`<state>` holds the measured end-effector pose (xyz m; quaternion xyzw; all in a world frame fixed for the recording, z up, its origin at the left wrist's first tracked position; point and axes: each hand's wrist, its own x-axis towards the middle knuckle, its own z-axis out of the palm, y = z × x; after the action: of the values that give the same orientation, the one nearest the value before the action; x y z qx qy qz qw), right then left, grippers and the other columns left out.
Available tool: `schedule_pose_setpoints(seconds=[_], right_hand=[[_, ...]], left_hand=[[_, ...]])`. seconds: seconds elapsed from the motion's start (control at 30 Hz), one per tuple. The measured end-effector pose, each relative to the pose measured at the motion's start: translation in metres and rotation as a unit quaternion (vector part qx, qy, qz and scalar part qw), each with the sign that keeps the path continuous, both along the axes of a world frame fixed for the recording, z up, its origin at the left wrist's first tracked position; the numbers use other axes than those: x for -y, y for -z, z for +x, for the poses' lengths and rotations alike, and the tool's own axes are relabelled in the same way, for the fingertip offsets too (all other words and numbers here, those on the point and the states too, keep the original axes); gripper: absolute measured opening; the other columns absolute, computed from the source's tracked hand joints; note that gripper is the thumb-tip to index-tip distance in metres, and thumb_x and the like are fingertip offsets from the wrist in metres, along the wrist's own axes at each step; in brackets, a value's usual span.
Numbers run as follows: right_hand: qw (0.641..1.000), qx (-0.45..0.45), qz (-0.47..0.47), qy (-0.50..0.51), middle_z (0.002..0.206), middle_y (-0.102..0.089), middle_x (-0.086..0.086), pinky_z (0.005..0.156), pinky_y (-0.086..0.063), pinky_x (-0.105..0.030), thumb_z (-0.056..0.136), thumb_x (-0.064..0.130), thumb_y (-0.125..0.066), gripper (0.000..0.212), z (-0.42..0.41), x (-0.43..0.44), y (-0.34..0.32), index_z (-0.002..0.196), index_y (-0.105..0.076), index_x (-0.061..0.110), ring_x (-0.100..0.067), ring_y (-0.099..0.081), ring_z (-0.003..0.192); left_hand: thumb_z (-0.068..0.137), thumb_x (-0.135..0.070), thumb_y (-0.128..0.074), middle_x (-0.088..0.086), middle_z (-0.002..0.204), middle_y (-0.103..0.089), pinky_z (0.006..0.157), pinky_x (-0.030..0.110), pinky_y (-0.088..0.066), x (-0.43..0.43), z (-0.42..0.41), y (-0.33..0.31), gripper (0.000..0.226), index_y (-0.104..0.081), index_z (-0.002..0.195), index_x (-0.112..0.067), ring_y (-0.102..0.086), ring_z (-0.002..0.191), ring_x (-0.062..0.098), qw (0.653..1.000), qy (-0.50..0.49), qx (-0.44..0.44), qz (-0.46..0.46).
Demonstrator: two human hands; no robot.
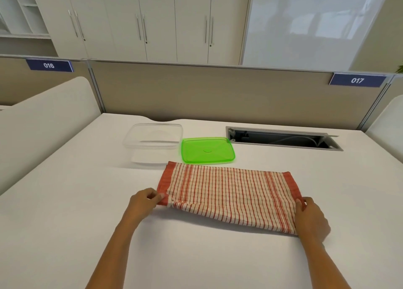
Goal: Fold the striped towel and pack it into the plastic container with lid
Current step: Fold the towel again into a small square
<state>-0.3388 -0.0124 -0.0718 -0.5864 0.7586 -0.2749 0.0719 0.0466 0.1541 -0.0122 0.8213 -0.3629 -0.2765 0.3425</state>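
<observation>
Lying folded on the white table (65, 223), the striped towel (226, 196) shows cream cloth with red stripes and solid red end bands, its long axis running left to right. The left hand (142, 202) and right hand (310, 218) each pinch one end. Beyond it sit the clear container (152, 143) and green lid (207, 150).

— What sits on the white table (65, 201)?
— A clear container (152, 143) toward the far edge, a green lid (207, 150) just beside it, and a striped towel (229, 197) lying nearer the front edge.
</observation>
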Motion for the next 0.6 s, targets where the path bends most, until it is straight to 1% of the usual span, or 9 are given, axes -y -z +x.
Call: schedule_pose_setpoints(seconds=[0.03, 0.1, 0.17, 0.23, 0.3, 0.33, 0.4, 0.47, 0.6], right_hand=[[1.0, -0.001, -0.001, 0.0, 0.096, -0.068, -0.013, 0.066, -0.043, -0.034, 0.097, 0.032, -0.037, 0.032, 0.0, 0.0, 0.0, 0.113, -0.057, 0.013, -0.035, -0.064, 0.08], [1.0, -0.001, -0.002, 0.0, 0.095, -0.067, -0.012, 0.068, -0.045, -0.035, 0.097, 0.032, -0.035, 0.032, 0.0, -0.001, 0.0, 0.112, -0.057, 0.014, -0.034, -0.064, 0.079], [1.0, -0.001, -0.004, 0.0, 0.095, -0.067, -0.012, 0.068, -0.045, -0.036, 0.098, 0.032, -0.035, 0.032, 0.001, -0.001, 0.0, 0.112, -0.057, 0.013, -0.033, -0.063, 0.077], [1.0, -0.001, -0.006, 0.001, 0.095, -0.067, -0.012, 0.067, -0.045, -0.035, 0.097, 0.032, -0.035, 0.032, 0.001, -0.002, 0.001, 0.111, -0.056, 0.013, -0.033, -0.063, 0.076], [1.0, -0.002, -0.008, 0.002, 0.094, -0.066, -0.012, 0.066, -0.043, -0.034, 0.097, 0.032, -0.036, 0.032, 0.001, -0.003, 0.001, 0.112, -0.057, 0.012, -0.029, -0.059, 0.072], [1.0, -0.003, -0.007, 0.001, 0.094, -0.066, -0.012, 0.066, -0.043, -0.034, 0.097, 0.032, -0.037, 0.032, 0.001, -0.003, 0.0, 0.112, -0.057, 0.012, -0.028, -0.057, 0.07], [1.0, -0.002, -0.001, -0.001, 0.097, -0.066, -0.013, 0.068, -0.045, -0.035, 0.097, 0.032, -0.039, 0.032, 0.001, -0.003, -0.002, 0.112, -0.057, 0.011, -0.031, -0.061, 0.075], [1.0, 0.006, 0.016, -0.001, 0.1, -0.067, -0.013, 0.069, -0.047, -0.037, 0.097, 0.034, -0.039, 0.034, 0.0, 0.0, -0.006, 0.113, -0.057, 0.011, -0.032, -0.063, 0.08], [0.998, 0.025, 0.05, -0.019, 0.1, -0.068, -0.014, 0.067, -0.041, -0.033, 0.097, 0.038, -0.039, 0.038, 0.0, 0.01, -0.012, 0.116, -0.055, 0.01, -0.024, -0.053, 0.073]], left_hand=[[0.089, -0.03, -0.059, 0.009, 0.085, -0.069, 0.079, 0.038, -0.055, -0.003, 0.005, -0.001, 0.021, -0.062, 0.083, -0.01, -0.065, 0.083, 0.026, 1.0, -0.025, -0.014, -0.003], [0.088, -0.027, -0.059, 0.013, 0.085, -0.069, 0.082, 0.04, -0.055, -0.01, 0.014, 0.0, 0.021, -0.062, 0.084, -0.006, -0.066, 0.08, 0.027, 0.998, -0.054, -0.04, 0.007], [0.085, -0.023, -0.065, 0.014, 0.084, -0.069, 0.086, 0.041, -0.054, -0.017, 0.019, 0.004, 0.02, -0.063, 0.084, -0.003, -0.065, 0.078, 0.028, 0.996, -0.053, -0.051, 0.043], [0.079, -0.012, -0.071, 0.018, 0.089, -0.07, 0.091, 0.045, -0.053, -0.021, 0.02, 0.007, 0.016, -0.061, 0.086, -0.001, -0.068, 0.084, 0.034, 0.994, -0.053, -0.067, 0.07], [0.074, -0.005, -0.074, 0.021, 0.097, -0.069, 0.091, 0.045, -0.053, -0.021, 0.021, 0.01, 0.024, -0.06, 0.093, 0.001, -0.068, 0.084, 0.037, 0.991, -0.061, -0.085, 0.08], [0.073, -0.004, -0.075, 0.02, 0.099, -0.069, 0.09, 0.043, -0.054, -0.02, 0.021, 0.009, 0.031, -0.059, 0.099, 0.001, -0.067, 0.083, 0.035, 0.991, -0.058, -0.085, 0.089], [0.073, -0.008, -0.076, 0.018, 0.107, -0.066, 0.087, 0.038, -0.054, -0.012, 0.021, 0.008, 0.046, -0.054, 0.112, -0.003, -0.065, 0.089, 0.03, 0.989, -0.033, -0.072, 0.121], [0.079, -0.018, -0.072, 0.016, 0.119, -0.062, 0.084, 0.036, -0.052, 0.001, 0.021, 0.007, 0.052, -0.046, 0.123, -0.008, -0.062, 0.102, 0.029, 0.988, -0.02, -0.056, 0.141], [0.092, -0.035, -0.05, 0.02, 0.134, -0.052, 0.094, 0.04, -0.047, 0.04, 0.015, 0.01, 0.051, -0.039, 0.133, -0.006, -0.055, 0.118, 0.034, 0.994, -0.041, 0.004, 0.098]])
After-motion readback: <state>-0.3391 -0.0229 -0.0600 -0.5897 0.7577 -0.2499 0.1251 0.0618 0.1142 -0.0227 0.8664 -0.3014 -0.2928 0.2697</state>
